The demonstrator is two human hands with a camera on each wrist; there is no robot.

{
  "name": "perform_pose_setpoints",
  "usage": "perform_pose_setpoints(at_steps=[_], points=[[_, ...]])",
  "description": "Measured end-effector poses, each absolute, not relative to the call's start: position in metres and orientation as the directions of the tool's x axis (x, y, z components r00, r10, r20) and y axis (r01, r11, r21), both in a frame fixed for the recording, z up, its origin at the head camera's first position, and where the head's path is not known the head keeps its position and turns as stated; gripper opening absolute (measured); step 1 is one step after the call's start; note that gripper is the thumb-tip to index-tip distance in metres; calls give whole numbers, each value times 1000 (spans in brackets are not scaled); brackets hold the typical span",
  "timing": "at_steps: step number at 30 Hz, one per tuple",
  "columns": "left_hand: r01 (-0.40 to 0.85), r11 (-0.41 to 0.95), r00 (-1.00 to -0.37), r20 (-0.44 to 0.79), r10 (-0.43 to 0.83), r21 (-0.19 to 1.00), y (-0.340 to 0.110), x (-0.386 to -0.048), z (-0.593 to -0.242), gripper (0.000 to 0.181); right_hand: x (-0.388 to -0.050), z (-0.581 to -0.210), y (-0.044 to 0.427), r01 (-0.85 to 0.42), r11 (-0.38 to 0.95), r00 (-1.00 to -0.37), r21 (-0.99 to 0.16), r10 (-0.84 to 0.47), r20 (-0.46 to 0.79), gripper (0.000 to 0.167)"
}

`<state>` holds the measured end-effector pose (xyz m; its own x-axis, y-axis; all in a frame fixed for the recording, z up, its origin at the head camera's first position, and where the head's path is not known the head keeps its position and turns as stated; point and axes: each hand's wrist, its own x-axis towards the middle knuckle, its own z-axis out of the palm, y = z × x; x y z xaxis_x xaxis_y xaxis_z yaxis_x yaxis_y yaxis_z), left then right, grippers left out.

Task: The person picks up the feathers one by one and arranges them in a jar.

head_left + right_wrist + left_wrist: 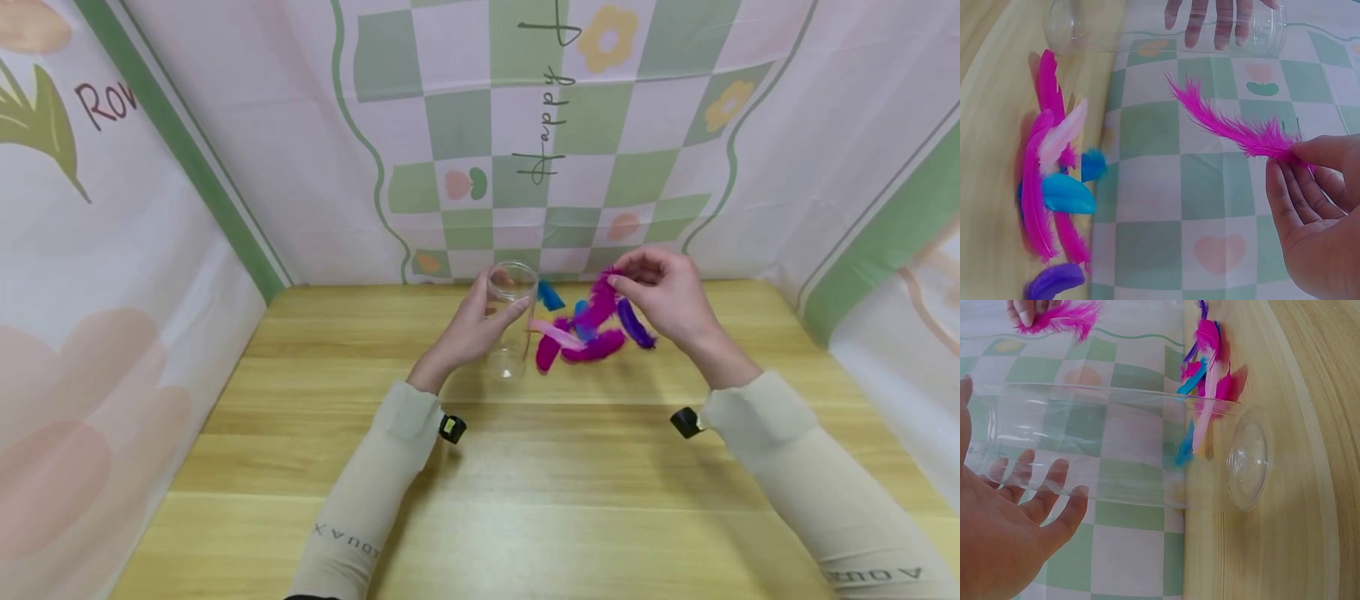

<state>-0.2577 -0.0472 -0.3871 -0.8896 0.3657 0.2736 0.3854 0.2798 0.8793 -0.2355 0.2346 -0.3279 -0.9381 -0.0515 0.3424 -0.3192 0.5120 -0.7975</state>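
Printed cloth (457,125) with green and white checks, flowers and lettering hangs behind a desk (495,500) with a pale wood-grain top. Side panels of similar cloth stand at the left and right of the desk.

Left hand (467,327): grip clamped around the upper part of a clear cup (510,337), with the thumb on the near side and the fingers around the far side. The cup stands upright near the back edge of the desk, mouth facing up. Contact between the cup's base and the desk cannot be confirmed from these views.

Right hand (669,296): grip together, thumb and fingertips pinching one end of a magenta feather (1229,128). This feather is raised above the desk, to the right of the cup and apart from it. Its loose end points toward the cup.

Loose feathers lie on the desk between the two hands, near the cup. Visible items: a light pink feather (558,335) lying across others, further magenta feathers (596,346), and blue feathers (551,295). One purple feather (636,323) lies at the right end of the group.

Both forearms wear pale sleeves (405,421) with dark lettering.
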Motion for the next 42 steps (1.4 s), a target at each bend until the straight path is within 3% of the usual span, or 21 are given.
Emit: perform_pose_setpoints(at_steps=[42], points=[[381, 274, -891, 272, 364, 883, -47, -257, -386, 64, -233, -307, 226, -412, 410, -903, -814, -70, 423, 16]])
